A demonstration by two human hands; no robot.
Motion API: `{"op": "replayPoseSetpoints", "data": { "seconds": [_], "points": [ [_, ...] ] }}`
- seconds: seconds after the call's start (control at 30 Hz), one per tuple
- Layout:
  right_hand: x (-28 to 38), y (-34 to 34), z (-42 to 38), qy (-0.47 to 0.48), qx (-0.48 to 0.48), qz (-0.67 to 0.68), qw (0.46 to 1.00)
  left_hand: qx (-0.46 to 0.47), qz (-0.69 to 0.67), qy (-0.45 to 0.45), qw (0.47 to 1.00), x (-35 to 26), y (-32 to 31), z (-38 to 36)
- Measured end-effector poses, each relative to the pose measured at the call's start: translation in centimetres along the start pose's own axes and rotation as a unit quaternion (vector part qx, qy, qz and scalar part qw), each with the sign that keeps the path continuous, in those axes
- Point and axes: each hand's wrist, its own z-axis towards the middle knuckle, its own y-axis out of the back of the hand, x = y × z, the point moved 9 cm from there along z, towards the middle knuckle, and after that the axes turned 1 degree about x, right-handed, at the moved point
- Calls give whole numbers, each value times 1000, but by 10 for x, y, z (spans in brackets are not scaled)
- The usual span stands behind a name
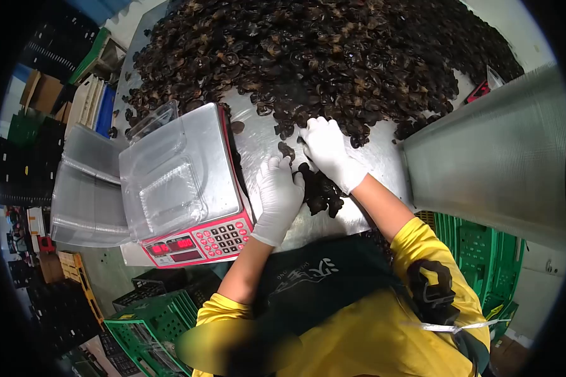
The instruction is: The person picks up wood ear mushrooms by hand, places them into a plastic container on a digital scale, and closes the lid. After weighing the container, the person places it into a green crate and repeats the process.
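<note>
A broad heap of dark brown, curled wood ear mushrooms (pixel 308 56) covers the far part of a metal table. My right hand (pixel 328 149), in a white glove, is at the heap's near edge with its fingers curled down; whatever they hold is hidden beneath them. My left hand (pixel 278 200), gloved too, lies palm down beside the scale, fingers forward and thumb apart. Just past its fingertips is a single mushroom piece (pixel 286 150). Between my wrists sits a small cluster of mushrooms (pixel 321 190).
To the left stands a red digital scale (pixel 223 242) with an open clear plastic container (pixel 170 182) on its plate. More nested clear containers (pixel 88 195) are stacked beside it. A tall stack of clear plastic (pixel 484 157) rises on the right. Green crates (pixel 151 327) stand below the table.
</note>
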Motion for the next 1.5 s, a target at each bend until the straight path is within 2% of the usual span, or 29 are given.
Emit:
{"op": "replayPoseSetpoints", "data": {
  "seconds": [0.03, 0.1, 0.17, 0.2, 0.27, 0.3, 0.33, 0.37, 0.4, 0.43, 0.5, 0.57, 0.63, 0.67, 0.7, 0.73, 0.77, 0.8, 0.83, 0.9, 0.97, 1.1, 1.17, 1.23, 1.37, 1.43, 1.5],
  "points": [
    [1, -10, 3, 1, 30, -87, 996, 25, 0, 5, 1000, 2, -3, 0],
    [0, -10, 6, 10, 27, -78, 997, 49, -2, 10, 999, 2, -5, -1],
    [0, 7, 0, 18, -24, 38, 999, -12, -89, 11, 996, 0, 7, -1],
    [6, 32, -10, 20, -89, 54, 994, -12, -89, 10, 996, -2, 9, 3],
    [6, 73, -34, 3, -82, 85, 993, -68, -76, 27, 994, 0, 22, 14],
    [7, 95, -54, 9, -79, 85, 993, -65, -79, 27, 994, 0, 19, 21],
    [2, 100, -79, 6, -27, 58, 998, -46, -72, 41, 995, 3, 12, 31],
    [-5, 106, -105, -1, 67, 40, 997, -27, -67, 56, 996, 5, 3, 40],
    [-10, 111, -131, 9, 81, -10, 997, -27, -66, 60, 996, 8, -6, 48],
    [-27, 96, -163, -28, 214, -41, 976, -25, -70, 60, 995, 9, -12, 54],
    [-50, 95, -206, -101, 304, -72, 944, 22, -75, 102, 992, 16, -31, 63],
    [-57, 110, -210, -135, 269, -55, 952, 16, -78, 88, 993, 19, -40, 63],
    [-61, 118, -187, -148, 163, -51, 974, -43, -130, 55, 989, 12, -25, 57],
    [-62, 118, -172, -141, 113, -38, 983, -39, -140, 84, 986, 11, -20, 50],
    [-69, 115, -158, -147, 25, 31, 988, -37, -140, 82, 986, 9, -14, 45],
    [-74, 110, -142, -158, -10, 53, 986, -37, -147, 59, 987, 5, -9, 40],
    [-83, 95, -129, -184, 1, 22, 983, -39, -153, 36, 987, 0, -2, 34],
    [-88, 91, -114, -193, -49, 7, 980, -31, -168, 23, 985, -9, 8, 27],
    [-98, 78, -103, -219, -58, 35, 973, -31, -167, 22, 985, -8, 10, 19],
    [-114, 52, -83, -274, -19, 36, 961, 43, -124, -54, 990, -21, 4, 7],
    [-120, 30, -75, -297, 34, 16, 954, 41, -142, -54, 988, -20, 11, -4],
    [-139, 15, -85, -280, -15, 79, 957, 53, -197, -45, 978, -17, 25, -23],
    [-148, 16, -97, -298, -80, 228, 924, 33, -195, -52, 979, -16, 32, -33],
    [-147, 22, -105, -301, -132, 289, 899, 25, -202, -63, 977, -21, 36, -39],
    [-152, 19, -120, -344, -141, 358, 857, 45, -226, -7, 973, -14, 36, -49],
    [-147, 13, -124, -387, -119, 470, 785, 54, -207, -8, 977, -14, 34, -51],
    [-138, 22, -122, -379, -112, 472, 788, 23, -167, -37, 985, -19, 39, -55]
  ]
}}
